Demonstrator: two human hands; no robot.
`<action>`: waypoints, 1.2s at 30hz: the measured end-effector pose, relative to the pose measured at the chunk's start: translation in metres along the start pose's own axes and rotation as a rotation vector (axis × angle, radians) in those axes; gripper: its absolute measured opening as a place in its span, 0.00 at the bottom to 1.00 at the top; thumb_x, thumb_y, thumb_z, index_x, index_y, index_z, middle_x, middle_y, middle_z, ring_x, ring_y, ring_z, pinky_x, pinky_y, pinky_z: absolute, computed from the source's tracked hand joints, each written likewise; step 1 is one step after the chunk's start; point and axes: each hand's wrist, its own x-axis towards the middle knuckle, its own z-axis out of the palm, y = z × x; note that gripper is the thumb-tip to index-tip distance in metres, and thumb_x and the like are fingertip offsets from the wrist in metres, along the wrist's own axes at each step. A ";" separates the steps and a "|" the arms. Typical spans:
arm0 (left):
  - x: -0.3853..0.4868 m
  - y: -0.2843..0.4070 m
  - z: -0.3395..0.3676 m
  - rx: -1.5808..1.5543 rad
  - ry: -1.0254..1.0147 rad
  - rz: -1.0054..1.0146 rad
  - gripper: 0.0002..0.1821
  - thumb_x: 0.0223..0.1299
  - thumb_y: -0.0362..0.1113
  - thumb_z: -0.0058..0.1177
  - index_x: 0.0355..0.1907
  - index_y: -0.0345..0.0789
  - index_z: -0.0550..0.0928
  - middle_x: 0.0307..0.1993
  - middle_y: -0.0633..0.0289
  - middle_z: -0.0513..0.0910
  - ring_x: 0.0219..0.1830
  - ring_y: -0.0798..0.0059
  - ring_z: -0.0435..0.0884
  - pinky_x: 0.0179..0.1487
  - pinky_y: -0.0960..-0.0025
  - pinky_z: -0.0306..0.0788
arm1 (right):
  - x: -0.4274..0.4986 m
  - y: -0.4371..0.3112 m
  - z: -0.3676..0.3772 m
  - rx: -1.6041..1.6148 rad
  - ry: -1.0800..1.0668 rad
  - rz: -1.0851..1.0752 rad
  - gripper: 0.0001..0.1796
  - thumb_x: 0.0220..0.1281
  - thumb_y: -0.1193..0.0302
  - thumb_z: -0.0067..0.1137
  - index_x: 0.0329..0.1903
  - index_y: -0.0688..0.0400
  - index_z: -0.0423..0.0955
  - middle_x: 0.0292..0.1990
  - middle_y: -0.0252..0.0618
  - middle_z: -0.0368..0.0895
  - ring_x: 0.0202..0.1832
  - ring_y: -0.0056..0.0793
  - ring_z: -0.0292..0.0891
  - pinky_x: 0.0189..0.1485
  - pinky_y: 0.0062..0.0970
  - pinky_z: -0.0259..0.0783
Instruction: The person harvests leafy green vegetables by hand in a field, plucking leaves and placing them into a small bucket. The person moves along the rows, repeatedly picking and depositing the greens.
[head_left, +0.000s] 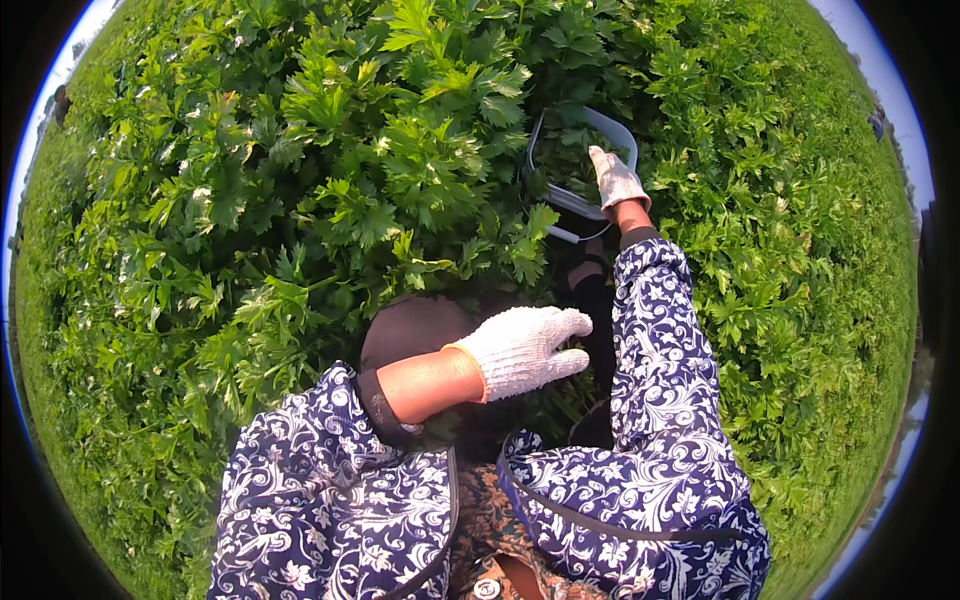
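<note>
My left hand (529, 349), in a white knitted glove, hangs in front of my body with thumb and fingers apart and nothing seen between them. Further out, my right hand (616, 178), in a paler, soiled glove, is at the right side of a white plastic bucket or basket (574, 196) with a wire handle. Its fingertips reach over green leaves (574, 150) lying inside; whether they grip a leaf or the rim, I cannot tell. Leafy green plants, like celery, (435, 165) stand close around the container and beyond my left hand.
Dense leafy plants (780, 262) spread on both sides. Near my left wrist is a rounded brown surface (412, 330), perhaps my knee. A dark-clad leg and foot (589, 277) show below the container. Distant figures (876, 124), possibly people, are at the field's edges.
</note>
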 end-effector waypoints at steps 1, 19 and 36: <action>0.002 0.001 0.001 0.006 -0.001 0.006 0.22 0.65 0.48 0.48 0.54 0.36 0.74 0.45 0.47 0.80 0.48 0.50 0.79 0.53 0.56 0.71 | -0.006 0.007 -0.004 0.137 0.019 0.102 0.26 0.72 0.58 0.35 0.68 0.52 0.62 0.64 0.44 0.68 0.63 0.46 0.68 0.65 0.36 0.63; -0.092 0.063 0.000 -0.058 0.177 0.262 0.16 0.61 0.44 0.52 0.46 0.35 0.78 0.33 0.51 0.80 0.38 0.52 0.81 0.43 0.58 0.74 | -0.190 -0.179 -0.064 1.614 -0.026 0.303 0.21 0.68 0.58 0.52 0.52 0.62 0.73 0.38 0.40 0.80 0.28 0.20 0.72 0.31 0.20 0.67; -0.165 0.020 0.013 -0.042 0.317 0.122 0.20 0.64 0.43 0.53 0.54 0.34 0.76 0.46 0.51 0.82 0.50 0.58 0.81 0.55 0.62 0.73 | -0.165 -0.260 -0.082 1.675 0.069 -0.055 0.09 0.71 0.71 0.49 0.47 0.61 0.74 0.31 0.33 0.79 0.23 0.13 0.70 0.24 0.12 0.62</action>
